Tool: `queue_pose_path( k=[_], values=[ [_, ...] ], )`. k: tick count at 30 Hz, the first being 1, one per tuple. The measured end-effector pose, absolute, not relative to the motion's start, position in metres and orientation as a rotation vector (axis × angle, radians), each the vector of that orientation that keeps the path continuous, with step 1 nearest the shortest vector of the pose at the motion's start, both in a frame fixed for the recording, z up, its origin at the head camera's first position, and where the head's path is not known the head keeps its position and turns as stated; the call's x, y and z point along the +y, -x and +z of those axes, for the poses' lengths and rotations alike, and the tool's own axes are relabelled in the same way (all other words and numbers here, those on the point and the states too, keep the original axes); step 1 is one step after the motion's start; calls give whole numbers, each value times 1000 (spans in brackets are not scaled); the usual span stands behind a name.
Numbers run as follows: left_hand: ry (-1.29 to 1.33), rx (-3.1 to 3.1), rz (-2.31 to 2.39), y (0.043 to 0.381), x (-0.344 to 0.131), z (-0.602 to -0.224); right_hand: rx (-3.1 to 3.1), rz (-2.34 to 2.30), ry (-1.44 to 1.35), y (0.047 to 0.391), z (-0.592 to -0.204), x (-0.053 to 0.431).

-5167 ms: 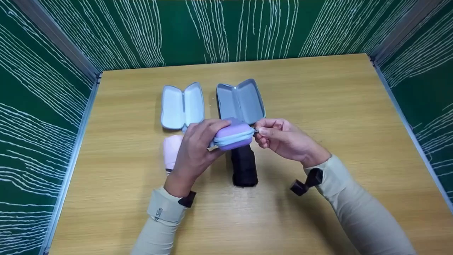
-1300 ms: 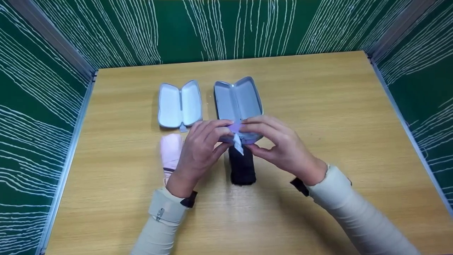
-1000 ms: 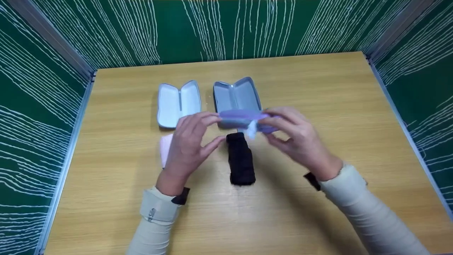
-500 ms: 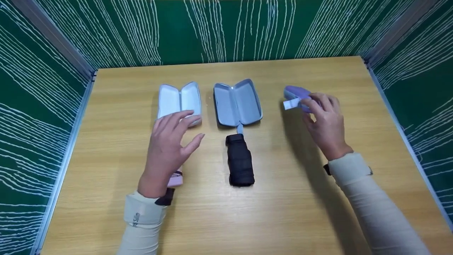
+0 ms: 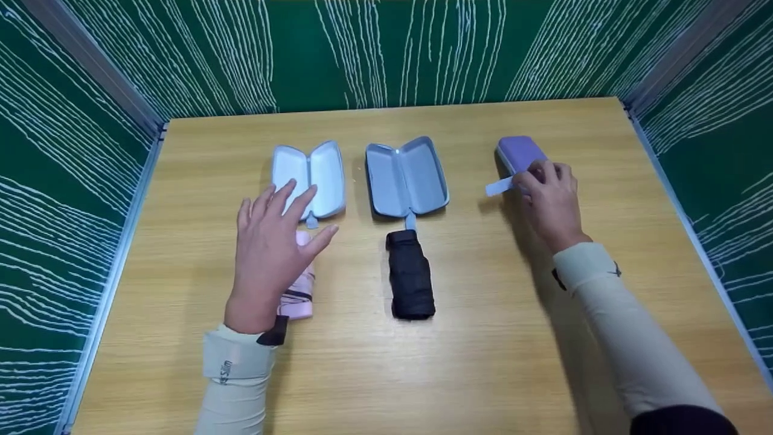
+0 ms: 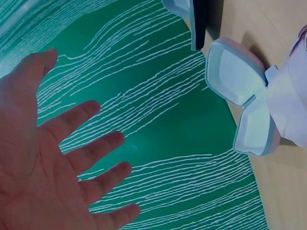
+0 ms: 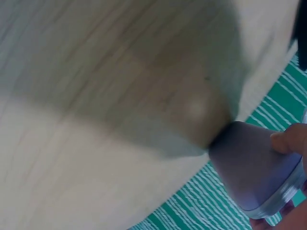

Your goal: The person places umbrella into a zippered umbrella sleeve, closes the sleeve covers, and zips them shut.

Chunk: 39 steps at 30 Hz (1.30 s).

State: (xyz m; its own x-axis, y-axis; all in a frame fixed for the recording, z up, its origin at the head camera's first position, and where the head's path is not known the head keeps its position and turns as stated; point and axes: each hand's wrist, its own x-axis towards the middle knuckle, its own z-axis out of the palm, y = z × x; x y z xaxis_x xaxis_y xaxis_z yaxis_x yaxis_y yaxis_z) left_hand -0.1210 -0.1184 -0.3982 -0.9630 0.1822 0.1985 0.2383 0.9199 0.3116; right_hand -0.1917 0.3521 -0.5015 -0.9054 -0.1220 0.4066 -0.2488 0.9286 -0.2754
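Observation:
My right hand (image 5: 552,202) grips the near end of a closed purple zip case (image 5: 518,152) at the back right of the table. A pale blue strap (image 5: 499,186) sticks out from its left side. In the right wrist view, the thumb and fingers lie on opposite sides of the case (image 7: 254,163). My left hand (image 5: 269,260), fingers spread and holding nothing, hovers over a pink folded umbrella (image 5: 300,307) and partly covers an open case with a white lining (image 5: 329,175). The left wrist view shows that palm bare (image 6: 53,158).
Right of the white-lined case lies an open grey-blue case (image 5: 423,175), its short strap toward me. Just in front of that strap lies a black folded umbrella (image 5: 410,275). Green walls with white lines border the wooden table (image 5: 483,362).
Both hands held the purple case over the middle earlier, the right pinching its zip end. The left let go and drew back left; the right carried the case right and lowered it.

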Motion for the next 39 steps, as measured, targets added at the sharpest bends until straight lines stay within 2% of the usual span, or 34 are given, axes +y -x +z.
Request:
queue_pose_path(
  k=[14,20,24,29,34,39],
  values=[
    [331,-2976,-465,124,-114,-397,-2856,326,-196,205,-533,354],
    [306,-3003,-466,123,-115,-397,-2939,378,-220,195,-509,340],
    [316,-2991,-482,123,-115,-398,-2890,499,-303,178,-479,310],
    [333,-2983,-491,123,-114,-400,-2857,681,-504,149,-459,248],
    [337,-2995,-483,121,-112,-401,-2991,707,-649,116,-460,187],
    [336,-3011,-484,118,-110,-402,-3198,408,-622,93,-472,147]
  ],
)
